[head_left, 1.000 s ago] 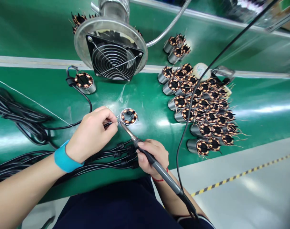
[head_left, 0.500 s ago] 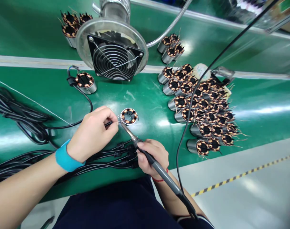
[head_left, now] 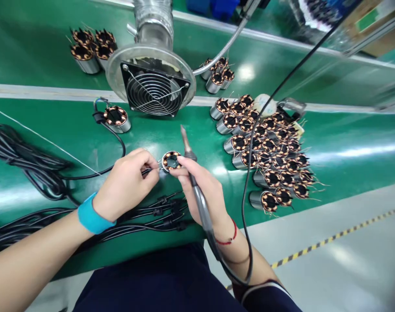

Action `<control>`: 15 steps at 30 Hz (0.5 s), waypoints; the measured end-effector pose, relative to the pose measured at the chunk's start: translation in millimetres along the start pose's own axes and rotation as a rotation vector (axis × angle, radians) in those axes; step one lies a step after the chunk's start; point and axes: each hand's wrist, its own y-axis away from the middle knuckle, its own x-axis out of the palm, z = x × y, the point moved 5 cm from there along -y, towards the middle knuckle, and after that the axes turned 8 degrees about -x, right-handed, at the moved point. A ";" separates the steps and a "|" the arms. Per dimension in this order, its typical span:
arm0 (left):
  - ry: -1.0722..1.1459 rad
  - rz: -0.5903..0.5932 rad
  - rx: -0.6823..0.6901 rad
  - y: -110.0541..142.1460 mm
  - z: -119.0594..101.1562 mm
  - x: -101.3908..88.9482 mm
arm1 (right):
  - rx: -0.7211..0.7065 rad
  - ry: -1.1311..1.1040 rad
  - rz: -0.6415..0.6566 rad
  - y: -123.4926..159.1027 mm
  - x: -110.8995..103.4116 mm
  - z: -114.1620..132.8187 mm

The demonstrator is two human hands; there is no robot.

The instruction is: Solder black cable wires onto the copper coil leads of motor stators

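A motor stator (head_left: 170,160) with copper windings stands on the green bench between my hands. My left hand (head_left: 132,177) pinches the end of a black cable (head_left: 106,170) at the stator's left edge, where thin leads show. My right hand (head_left: 204,186) keeps a soldering iron (head_left: 202,203) in its grip, the tip (head_left: 183,130) pointing up and away past the stator. The thumb and a finger of that hand touch the stator's right side. Whether the cable's leads are joined to the stator I cannot tell.
A fume extractor fan (head_left: 155,95) hangs over the back of the bench. Another stator (head_left: 117,120) with a cable stands at left. Many stators (head_left: 269,151) crowd the right. Coiled black cables (head_left: 31,160) lie at left; plugged cables (head_left: 168,212) run along the front.
My right hand has moved up to the stator and now touches it. The soldering iron's tip has swung away from the leads and points upward. My left hand keeps its pinch.
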 end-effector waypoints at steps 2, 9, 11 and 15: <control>0.003 -0.009 0.014 -0.1 -0.7 0.1 | 0.044 0.060 0.065 -8.1 3.8 -1.9; 0.029 -0.027 0.031 0.4 -0.9 0.3 | 0.116 0.100 0.006 -10.7 22.9 -14.0; 0.036 -0.023 0.041 1.2 -0.4 -0.2 | 0.098 0.116 -0.018 -9.1 25.4 -16.6; 0.026 -0.033 0.106 1.9 -2.0 -1.2 | 0.070 0.104 -0.048 -8.4 26.2 -20.0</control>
